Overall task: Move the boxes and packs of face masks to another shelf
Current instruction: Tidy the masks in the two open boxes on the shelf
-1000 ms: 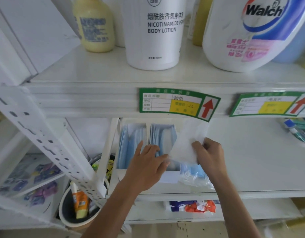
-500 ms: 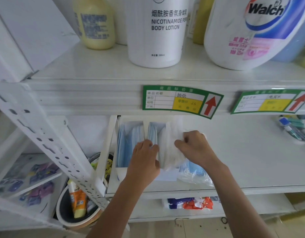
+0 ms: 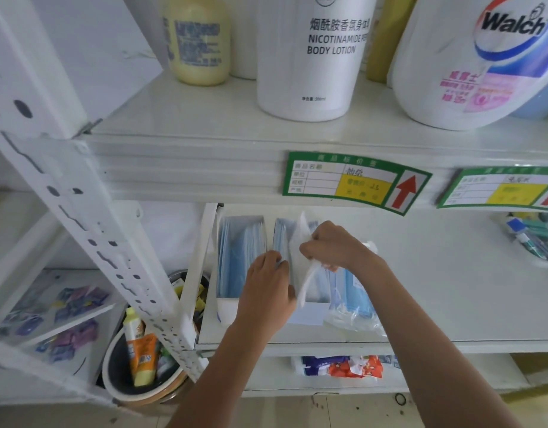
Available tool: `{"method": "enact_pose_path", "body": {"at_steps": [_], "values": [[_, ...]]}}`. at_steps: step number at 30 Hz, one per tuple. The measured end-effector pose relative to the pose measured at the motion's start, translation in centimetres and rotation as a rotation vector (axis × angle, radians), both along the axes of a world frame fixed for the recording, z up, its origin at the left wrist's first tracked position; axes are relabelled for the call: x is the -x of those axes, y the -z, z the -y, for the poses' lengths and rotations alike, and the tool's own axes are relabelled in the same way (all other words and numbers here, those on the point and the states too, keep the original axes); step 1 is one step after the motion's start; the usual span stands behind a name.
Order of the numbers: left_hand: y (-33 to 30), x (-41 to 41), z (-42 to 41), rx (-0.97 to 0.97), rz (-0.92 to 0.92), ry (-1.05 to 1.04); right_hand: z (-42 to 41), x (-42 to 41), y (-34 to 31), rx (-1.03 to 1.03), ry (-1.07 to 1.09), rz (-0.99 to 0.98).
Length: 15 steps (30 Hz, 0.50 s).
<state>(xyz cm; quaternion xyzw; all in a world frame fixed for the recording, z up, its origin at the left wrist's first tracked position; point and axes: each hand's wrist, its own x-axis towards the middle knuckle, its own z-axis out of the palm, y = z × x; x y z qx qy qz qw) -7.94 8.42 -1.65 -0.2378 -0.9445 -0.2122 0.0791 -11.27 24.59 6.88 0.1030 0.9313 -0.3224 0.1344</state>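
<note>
White steel shelving fills the head view, the only one you have: bottles up top (body lotion bottle (image 3: 309, 57), Walch jug (image 3: 482, 57)), price tags (image 3: 353, 182) on the shelf lip, and the masks on the middle shelf (image 3: 451, 288). Two open boxes of blue masks sit side by side at its left end, left box (image 3: 240, 257) and right box (image 3: 282, 239) touching. Your left hand (image 3: 266, 291) is curled onto the front edge of the right box's stack; your right hand (image 3: 334, 245) is pinching a white wrapper (image 3: 299, 242) above that same box. A loose plastic pack of masks (image 3: 353, 301) lies just beside the boxes, partly under your right forearm. Risks, as I judge them: boxes are open-topped, so tilting on lift could spill the stack; the wrapper is floppy and could drag masks out with it; the pack's slack film may snag your wrist and slide off the shelf edge. Bucket (image 3: 143, 359) below would catch strays.
</note>
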Motion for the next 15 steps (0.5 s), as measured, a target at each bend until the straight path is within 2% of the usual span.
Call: {"method": "enact_pose_path", "body": {"at_steps": [7, 15], "values": [[0.3, 0.2, 0.5, -0.062, 0.008, 0.014, 0.2, 1.6, 0.4, -0.103, 0.023, -0.133], [1.1, 0.0, 0.9, -0.125, -0.038, 0.029, 0.7, 0.5, 5.4, -0.181, -0.112, 0.049]]}}
